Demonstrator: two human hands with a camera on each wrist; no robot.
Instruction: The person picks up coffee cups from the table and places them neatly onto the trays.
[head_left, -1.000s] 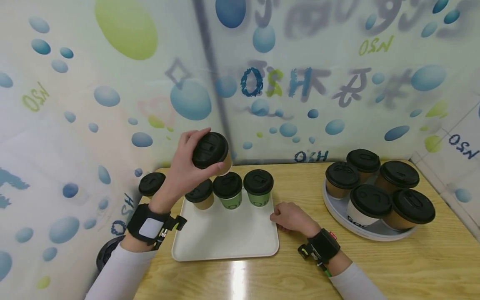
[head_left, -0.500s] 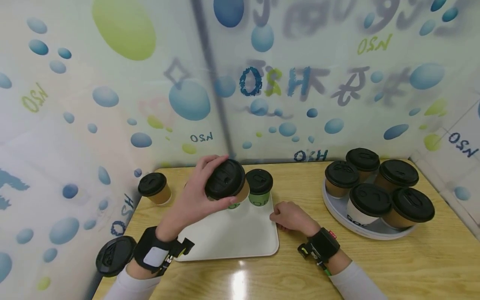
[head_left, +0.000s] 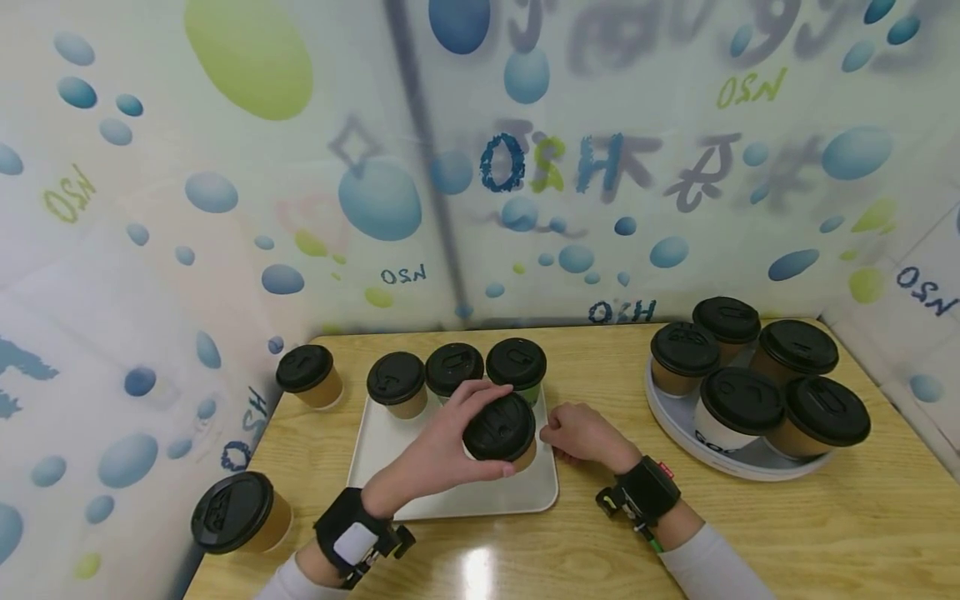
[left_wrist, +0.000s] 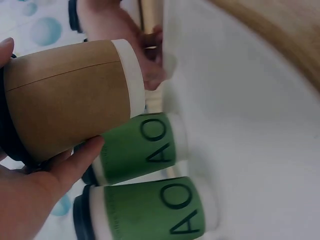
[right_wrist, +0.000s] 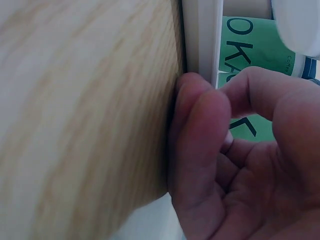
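My left hand (head_left: 442, 442) grips a brown paper coffee cup (left_wrist: 75, 95) by its black lid (head_left: 500, 427) and upper side. The cup is tilted, held over the front right part of the white tray (head_left: 450, 498). Along the tray's back stand a brown cup (head_left: 396, 383) and two green cups (left_wrist: 135, 147), all with black lids; the held cup and my hand partly cover the green pair in the head view. At the tray's right edge, my right hand (head_left: 588, 437) holds the rim with curled fingers (right_wrist: 200, 120), low against the table.
A round grey tray (head_left: 675, 442) on the right bears several lidded cups (head_left: 738, 408). Two brown lidded cups stand left of the white tray, one far back (head_left: 309, 375) and one near the front (head_left: 240, 512). A patterned sheet (head_left: 480, 167) rises behind the wooden table (head_left: 600, 542).
My left hand has carried the brown cup down, right and nearer, from above the back row to over the tray's front right. My right hand has stayed at the tray edge.
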